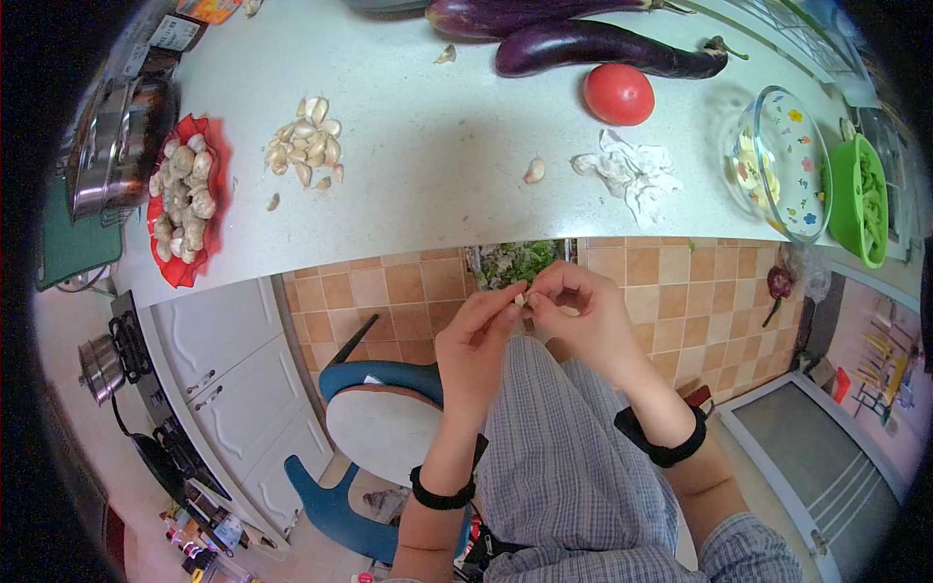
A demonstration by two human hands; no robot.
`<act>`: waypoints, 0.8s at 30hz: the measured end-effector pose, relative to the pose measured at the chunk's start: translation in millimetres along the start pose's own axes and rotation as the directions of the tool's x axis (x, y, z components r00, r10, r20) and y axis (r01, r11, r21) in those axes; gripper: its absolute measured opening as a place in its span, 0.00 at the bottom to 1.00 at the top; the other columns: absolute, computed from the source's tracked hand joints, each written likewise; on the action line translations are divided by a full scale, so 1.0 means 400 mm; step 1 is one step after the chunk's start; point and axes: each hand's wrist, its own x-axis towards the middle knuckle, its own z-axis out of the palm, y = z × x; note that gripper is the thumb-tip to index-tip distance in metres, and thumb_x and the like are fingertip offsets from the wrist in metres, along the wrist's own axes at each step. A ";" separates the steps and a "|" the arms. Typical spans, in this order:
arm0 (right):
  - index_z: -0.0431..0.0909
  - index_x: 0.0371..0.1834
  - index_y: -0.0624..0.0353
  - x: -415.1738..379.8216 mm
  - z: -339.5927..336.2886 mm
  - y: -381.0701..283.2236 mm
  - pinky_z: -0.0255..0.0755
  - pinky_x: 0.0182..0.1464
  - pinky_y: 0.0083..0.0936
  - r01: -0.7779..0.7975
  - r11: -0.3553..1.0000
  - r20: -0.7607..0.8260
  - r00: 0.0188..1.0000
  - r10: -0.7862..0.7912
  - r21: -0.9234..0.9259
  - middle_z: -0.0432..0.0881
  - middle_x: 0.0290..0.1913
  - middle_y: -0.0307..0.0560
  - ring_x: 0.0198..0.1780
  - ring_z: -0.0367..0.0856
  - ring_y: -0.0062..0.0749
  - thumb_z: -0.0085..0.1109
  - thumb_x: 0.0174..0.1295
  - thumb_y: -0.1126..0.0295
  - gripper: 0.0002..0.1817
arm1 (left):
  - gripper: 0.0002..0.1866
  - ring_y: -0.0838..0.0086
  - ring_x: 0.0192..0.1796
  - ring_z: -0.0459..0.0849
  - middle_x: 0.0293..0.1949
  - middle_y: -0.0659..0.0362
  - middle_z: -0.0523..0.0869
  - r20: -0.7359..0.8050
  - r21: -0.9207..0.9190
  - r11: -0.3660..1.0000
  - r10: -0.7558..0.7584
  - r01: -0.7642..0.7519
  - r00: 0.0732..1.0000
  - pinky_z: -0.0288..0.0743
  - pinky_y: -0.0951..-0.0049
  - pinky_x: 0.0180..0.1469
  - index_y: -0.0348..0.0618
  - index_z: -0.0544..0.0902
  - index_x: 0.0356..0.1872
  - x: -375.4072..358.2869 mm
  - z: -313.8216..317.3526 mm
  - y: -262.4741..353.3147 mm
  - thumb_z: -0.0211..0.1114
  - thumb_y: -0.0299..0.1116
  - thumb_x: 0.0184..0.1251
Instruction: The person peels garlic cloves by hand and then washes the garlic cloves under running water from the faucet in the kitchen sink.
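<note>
My left hand [474, 340] and my right hand [581, 316] meet below the counter edge, over my lap. Both pinch one small garlic clove [521, 300] between their fingertips. On the white counter [428, 194] above lie a pile of garlic cloves [307, 144], a single clove [535, 171] and a heap of white garlic skins [627, 173]. A bin of green scraps [515, 262] shows just beyond my fingers, under the counter edge.
A red dish of mushrooms [185, 199] and a steel pot [117, 146] sit at the left. Two aubergines [603, 44], a tomato [618, 93], a patterned glass bowl [777, 160] and a green bowl [860, 199] lie at the right. A blue stool [379, 428] stands by my knee.
</note>
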 end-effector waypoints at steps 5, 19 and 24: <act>0.74 0.27 0.64 -0.003 0.004 0.011 0.64 0.30 0.15 -0.023 0.990 -0.078 0.996 0.034 0.136 0.73 0.26 0.40 0.28 0.70 0.20 0.57 0.49 0.76 0.04 | 0.13 0.80 0.39 0.75 0.36 0.60 0.78 0.006 -0.277 0.947 -0.165 0.161 0.986 0.66 0.84 0.44 0.36 0.76 0.45 0.002 0.005 -0.012 0.55 0.22 0.58; 0.72 0.28 0.64 -0.010 -0.001 -0.028 0.65 0.35 0.15 0.147 0.987 -0.024 0.989 -0.148 -0.059 0.72 0.30 0.41 0.32 0.70 0.20 0.53 0.50 0.80 0.03 | 0.12 0.74 0.42 0.77 0.43 0.55 0.78 0.047 -0.659 0.695 -0.345 0.289 0.937 0.70 0.77 0.49 0.33 0.75 0.44 -0.003 -0.006 -0.025 0.55 0.26 0.60; 0.72 0.30 0.64 -0.014 -0.004 -0.020 0.64 0.35 0.16 0.085 0.981 0.017 0.996 -0.084 -0.174 0.72 0.29 0.42 0.33 0.70 0.22 0.52 0.50 0.80 0.04 | 0.12 0.75 0.41 0.77 0.43 0.55 0.78 0.036 -0.717 0.648 -0.332 0.256 0.943 0.70 0.77 0.48 0.33 0.75 0.45 -0.006 -0.008 -0.039 0.54 0.26 0.61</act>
